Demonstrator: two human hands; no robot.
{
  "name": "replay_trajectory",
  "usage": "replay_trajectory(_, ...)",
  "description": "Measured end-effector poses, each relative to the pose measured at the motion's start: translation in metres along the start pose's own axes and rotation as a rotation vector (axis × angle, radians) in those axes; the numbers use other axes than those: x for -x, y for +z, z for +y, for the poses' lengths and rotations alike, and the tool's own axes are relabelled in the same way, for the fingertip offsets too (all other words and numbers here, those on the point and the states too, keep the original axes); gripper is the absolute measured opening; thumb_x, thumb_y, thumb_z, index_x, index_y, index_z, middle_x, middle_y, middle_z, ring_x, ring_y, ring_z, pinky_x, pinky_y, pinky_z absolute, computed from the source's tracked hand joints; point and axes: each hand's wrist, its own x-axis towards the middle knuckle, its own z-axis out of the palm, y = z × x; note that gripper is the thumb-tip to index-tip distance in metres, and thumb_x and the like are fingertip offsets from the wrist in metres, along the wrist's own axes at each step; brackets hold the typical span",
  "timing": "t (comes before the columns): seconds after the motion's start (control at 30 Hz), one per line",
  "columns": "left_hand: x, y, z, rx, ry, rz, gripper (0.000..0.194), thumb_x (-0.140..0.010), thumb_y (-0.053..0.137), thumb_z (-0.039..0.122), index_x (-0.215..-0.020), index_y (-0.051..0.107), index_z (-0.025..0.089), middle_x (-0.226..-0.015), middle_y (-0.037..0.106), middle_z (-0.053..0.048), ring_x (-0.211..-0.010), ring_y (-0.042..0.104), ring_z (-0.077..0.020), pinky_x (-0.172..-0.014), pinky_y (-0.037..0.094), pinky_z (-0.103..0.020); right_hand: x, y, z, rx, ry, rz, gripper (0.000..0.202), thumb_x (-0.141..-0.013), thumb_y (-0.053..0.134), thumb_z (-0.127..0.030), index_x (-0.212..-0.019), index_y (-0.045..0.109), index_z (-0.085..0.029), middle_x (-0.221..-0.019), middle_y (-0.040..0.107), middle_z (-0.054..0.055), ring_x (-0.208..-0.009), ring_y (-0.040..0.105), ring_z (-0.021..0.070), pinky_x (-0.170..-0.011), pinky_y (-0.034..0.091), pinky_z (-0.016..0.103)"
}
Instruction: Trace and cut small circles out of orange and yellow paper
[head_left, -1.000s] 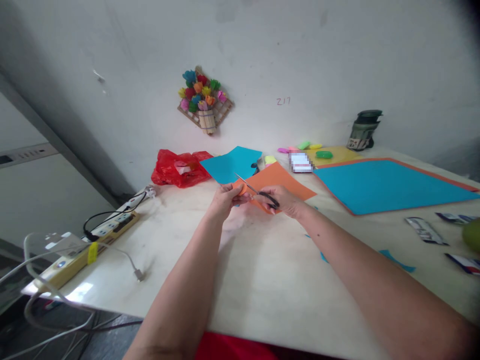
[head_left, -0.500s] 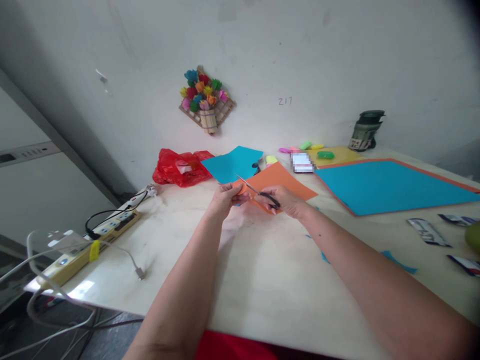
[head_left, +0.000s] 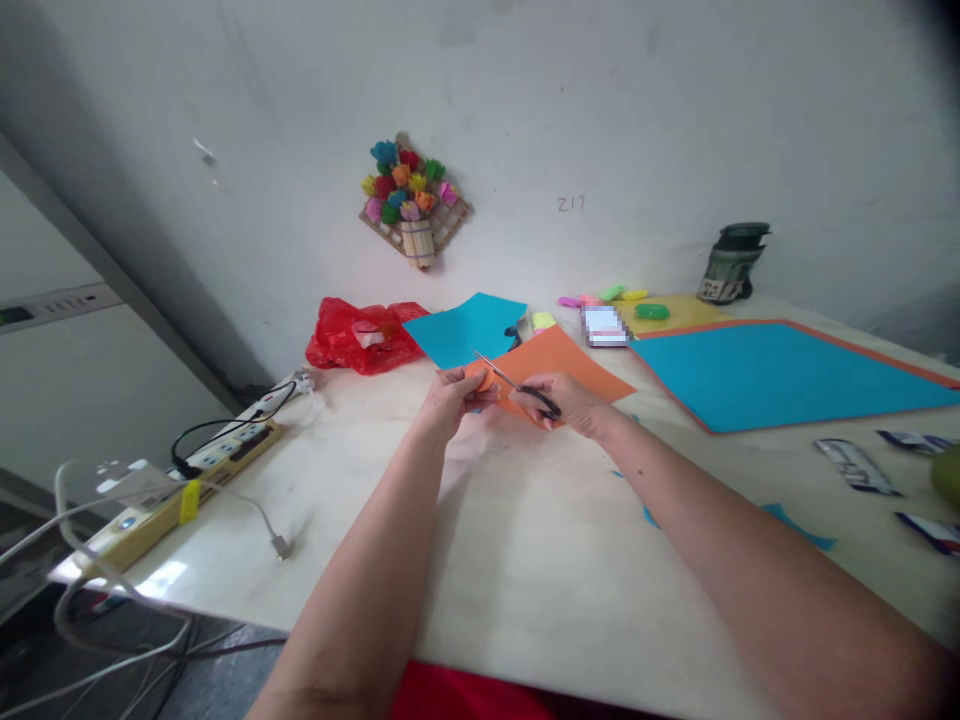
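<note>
My right hand [head_left: 561, 402] is wrapped round the dark handles of a pair of scissors [head_left: 507, 378]. Their metal blades point up and to the left, across an orange sheet of paper [head_left: 574, 362]. The left edge of that sheet is pinched between the thumb and fingers of my left hand [head_left: 459, 393]. Blades and left fingers are close together, and I cannot tell how far the cut runs. Just behind lies a blue sheet of paper [head_left: 469, 328], with a small dark object [head_left: 513, 336] at its right corner.
A red plastic bag [head_left: 360, 338] lies at the back left. On the left edge is a power strip [head_left: 225, 455] with cables. A phone [head_left: 604, 326], a large blue sheet [head_left: 787, 375] and a dark bottle [head_left: 733, 262] are to the right. Blue scraps [head_left: 799, 525] lie near my right forearm.
Almost nothing differs. Both hands, the scissors and the orange sheet keep their places, with only a very slight shift of the whole view.
</note>
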Motion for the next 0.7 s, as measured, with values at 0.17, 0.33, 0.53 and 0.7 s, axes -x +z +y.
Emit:
replay_trajectory(0.17, -0.0009, 0.0020, -0.0005, 0.048, 0.024, 0.026, 0.022, -0.067, 0.067, 0.027, -0.077, 0.057, 0.011, -0.068, 0.065, -0.006, -0.060, 0.063, -0.0150, -0.063, 0.051, -0.029, 0.0004, 0.0005, 0.0005, 0.000, 0.002, -0.010, 0.039, -0.065, 0.062, -0.049, -0.053, 0.048, -0.015, -0.045, 0.046, -0.003, -0.037, 0.039, 0.0055, -0.040, 0.029, 0.020)
replay_trajectory(0.33, 0.0004, 0.0039, 0.0009, 0.043, 0.006, 0.000, 0.020, -0.070, 0.066, 0.027, -0.076, 0.054, 0.012, -0.067, 0.065, -0.006, -0.061, 0.064, -0.0157, -0.061, 0.051, -0.026, 0.0003, 0.0014, -0.0013, 0.009, 0.012, 0.006, 0.039, -0.065, 0.063, -0.051, -0.056, 0.050, -0.015, -0.046, 0.047, -0.004, -0.036, 0.038, 0.0050, -0.039, 0.028, 0.020)
replay_trajectory(0.53, -0.0003, 0.0060, -0.0007, 0.043, -0.001, -0.026, 0.020, -0.069, 0.066, 0.027, -0.078, 0.054, 0.012, -0.065, 0.065, -0.006, -0.061, 0.065, -0.0170, -0.059, 0.050, -0.026, -0.0009, 0.0027, 0.0002, -0.003, 0.036, 0.036, 0.040, -0.065, 0.062, -0.052, -0.057, 0.051, -0.015, -0.046, 0.050, -0.003, -0.035, 0.040, 0.0050, -0.037, 0.030, 0.019)
replay_trajectory(0.7, -0.0001, 0.0093, -0.0010, 0.047, -0.012, -0.032, 0.021, -0.069, 0.066, 0.027, -0.078, 0.056, 0.012, -0.066, 0.066, -0.006, -0.061, 0.065, -0.0171, -0.059, 0.050, -0.025, -0.0024, 0.0026, 0.0023, -0.039, 0.032, 0.031, 0.039, -0.064, 0.064, -0.051, -0.058, 0.052, -0.015, -0.045, 0.050, -0.003, -0.035, 0.041, 0.0054, -0.037, 0.032, 0.019)
